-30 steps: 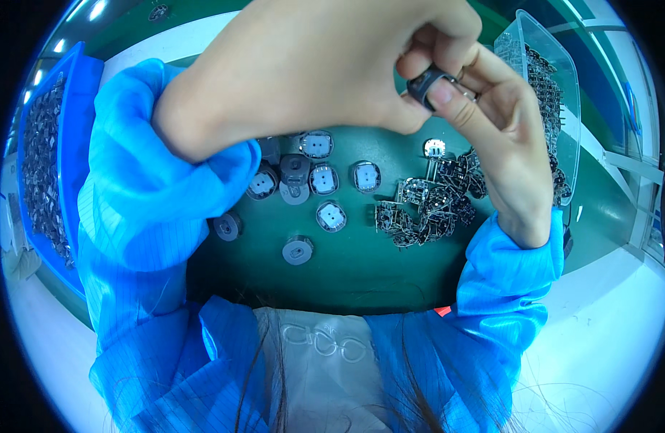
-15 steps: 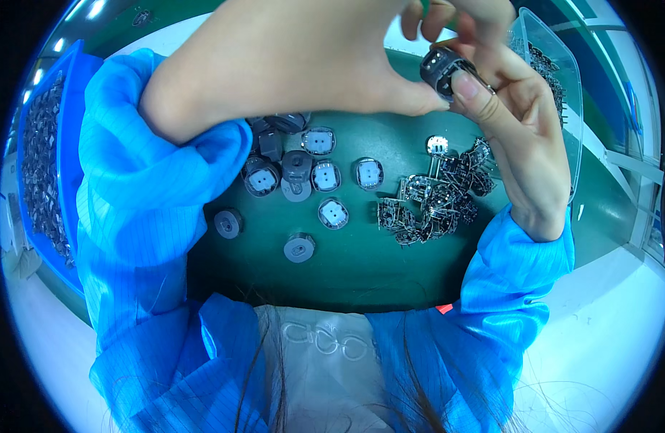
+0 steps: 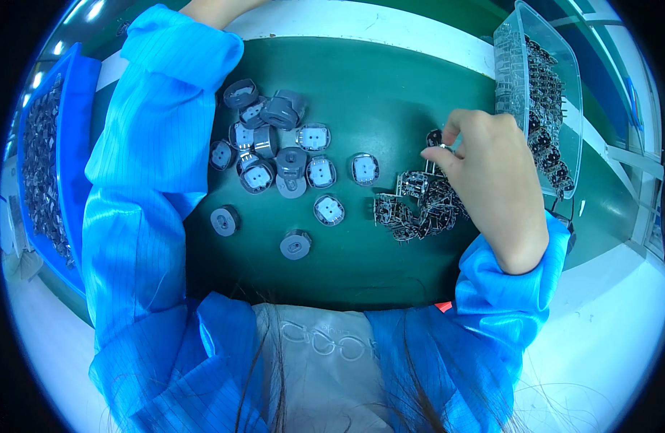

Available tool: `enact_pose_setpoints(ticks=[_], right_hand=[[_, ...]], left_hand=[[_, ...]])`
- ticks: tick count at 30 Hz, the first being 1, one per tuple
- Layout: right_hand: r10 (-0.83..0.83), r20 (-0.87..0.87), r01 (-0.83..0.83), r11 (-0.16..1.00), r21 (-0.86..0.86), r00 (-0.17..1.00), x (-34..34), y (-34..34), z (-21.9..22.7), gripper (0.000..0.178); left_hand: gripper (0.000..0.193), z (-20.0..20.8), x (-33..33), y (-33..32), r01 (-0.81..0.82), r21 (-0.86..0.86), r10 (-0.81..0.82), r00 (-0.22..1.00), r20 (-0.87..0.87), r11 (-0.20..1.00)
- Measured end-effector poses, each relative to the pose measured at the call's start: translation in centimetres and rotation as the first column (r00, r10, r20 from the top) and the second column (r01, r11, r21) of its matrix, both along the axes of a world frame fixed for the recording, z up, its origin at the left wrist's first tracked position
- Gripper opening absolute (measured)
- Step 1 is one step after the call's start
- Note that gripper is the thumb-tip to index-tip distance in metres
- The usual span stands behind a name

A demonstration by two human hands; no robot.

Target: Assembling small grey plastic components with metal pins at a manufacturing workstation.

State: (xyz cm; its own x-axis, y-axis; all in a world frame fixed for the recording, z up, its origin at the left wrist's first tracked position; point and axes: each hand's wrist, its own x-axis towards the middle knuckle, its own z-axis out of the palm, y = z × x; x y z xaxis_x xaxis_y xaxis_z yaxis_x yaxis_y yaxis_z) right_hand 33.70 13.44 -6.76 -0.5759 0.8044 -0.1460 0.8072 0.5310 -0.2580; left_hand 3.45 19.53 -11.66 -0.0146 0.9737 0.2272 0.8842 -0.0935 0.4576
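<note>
Above the pile of small pinned circuit boards, my right hand has thumb and forefinger pinched on one round, dark circuit board with thin metal pins. Part of that board is hidden by the fingertips. Of my left arm only the blue sleeve and a bit of bare wrist show at the upper edge; the hand itself lies outside the picture. Several grey round housings, some showing white inner plates with dark holes, lie heaped and scattered left of the boards. A single housing sits closest to the board pile.
A blue bin full of small dark parts stands at the far left. At the right, a clear plastic box holds many more pinned boards. The table mat is green, with a white strip along its far edge.
My two hands have parted. The left moved up out of view, and the dark housing they held is no longer visible. My right hand came down to the boards and pinched one.
</note>
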Motion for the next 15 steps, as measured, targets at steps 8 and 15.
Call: enact_pose_setpoints(ticks=[8,15], right_hand=[[0.056,-0.196,-0.033,0.992,0.122,0.979,-0.7,2.3,-2.3,0.004],[0.064,-0.367,-0.028,0.995,0.1,0.928,-1.1,3.1,-3.4,0.006]], left_hand=[[0.042,1.8,6.0,-4.5,0.879,-0.196,-0.755,0.474,0.454,0.434],[0.035,0.2,8.2,-4.9,0.891,-0.139,-0.792,0.45,0.413,0.433]])
